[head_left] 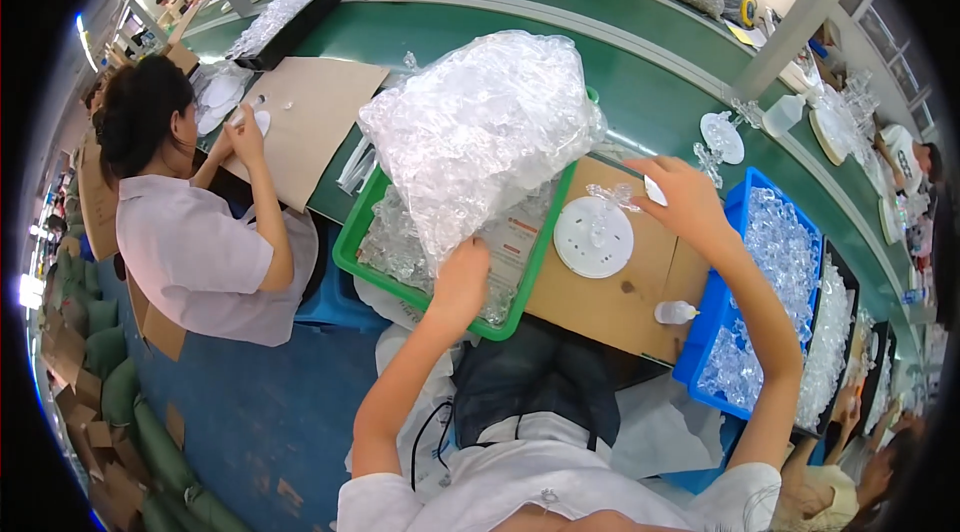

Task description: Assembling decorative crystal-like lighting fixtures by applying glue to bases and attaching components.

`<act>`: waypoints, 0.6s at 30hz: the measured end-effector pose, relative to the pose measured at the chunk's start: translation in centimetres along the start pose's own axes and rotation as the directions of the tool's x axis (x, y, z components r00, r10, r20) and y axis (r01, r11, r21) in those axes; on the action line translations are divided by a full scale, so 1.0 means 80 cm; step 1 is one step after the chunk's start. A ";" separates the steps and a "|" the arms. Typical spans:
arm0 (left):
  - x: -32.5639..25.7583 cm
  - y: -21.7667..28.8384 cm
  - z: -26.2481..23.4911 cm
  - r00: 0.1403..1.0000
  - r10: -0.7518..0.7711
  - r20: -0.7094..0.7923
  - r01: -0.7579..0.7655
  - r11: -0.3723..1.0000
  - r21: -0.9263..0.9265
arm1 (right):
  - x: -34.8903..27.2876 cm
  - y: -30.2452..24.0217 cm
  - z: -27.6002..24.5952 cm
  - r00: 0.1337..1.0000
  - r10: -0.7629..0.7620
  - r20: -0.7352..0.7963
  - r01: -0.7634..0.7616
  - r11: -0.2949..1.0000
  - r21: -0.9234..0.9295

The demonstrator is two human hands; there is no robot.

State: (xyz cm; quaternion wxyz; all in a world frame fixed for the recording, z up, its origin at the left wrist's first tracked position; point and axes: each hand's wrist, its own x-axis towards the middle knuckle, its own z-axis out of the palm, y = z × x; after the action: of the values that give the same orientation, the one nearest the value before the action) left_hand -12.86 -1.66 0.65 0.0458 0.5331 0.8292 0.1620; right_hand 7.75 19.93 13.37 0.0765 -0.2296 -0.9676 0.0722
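My left hand (463, 280) is closed at the near side of a green tray (517, 317), beside the lower end of a large clear plastic bag (490, 122) full of clear plastic parts. What its curled fingers hold is hidden. My right hand (688, 200) pinches a clear plastic piece (617, 196) over the far edge of a round white disc (592, 250). Something small and white (654, 191) shows at its fingers; I cannot tell if it is a finger cover. Another clear piece stands on the disc, which lies on a cardboard sheet (560, 294).
A small white squeeze bottle (676, 312) lies on the cardboard. To the right stands a blue bin (738, 194) of clear parts. At left a co-worker (195, 222) handles parts over another cardboard sheet (300, 112). Behind runs a green conveyor (640, 62) with round white items.
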 end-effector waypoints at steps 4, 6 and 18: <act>-0.012 -0.001 -0.022 0.970 0.117 -0.212 -0.135 0.988 -0.070 | -0.049 -0.043 -0.039 0.977 0.057 -0.205 -0.033 0.992 0.121; -0.021 0.027 -0.042 0.967 0.075 -0.242 -0.115 0.982 -0.153 | -0.079 -0.059 -0.036 0.975 0.124 -0.186 -0.080 0.970 0.232; -0.034 0.172 0.003 0.919 0.185 -0.348 -0.386 0.593 -0.706 | -0.125 -0.094 0.119 0.669 0.725 0.166 -0.044 -0.185 0.982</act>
State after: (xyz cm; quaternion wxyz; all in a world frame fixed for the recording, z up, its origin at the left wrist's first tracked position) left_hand 0.28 1.18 4.52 0.1395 0.5666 0.5847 0.5635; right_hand 11.58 7.70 4.24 0.4179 -0.4147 -0.4270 0.6863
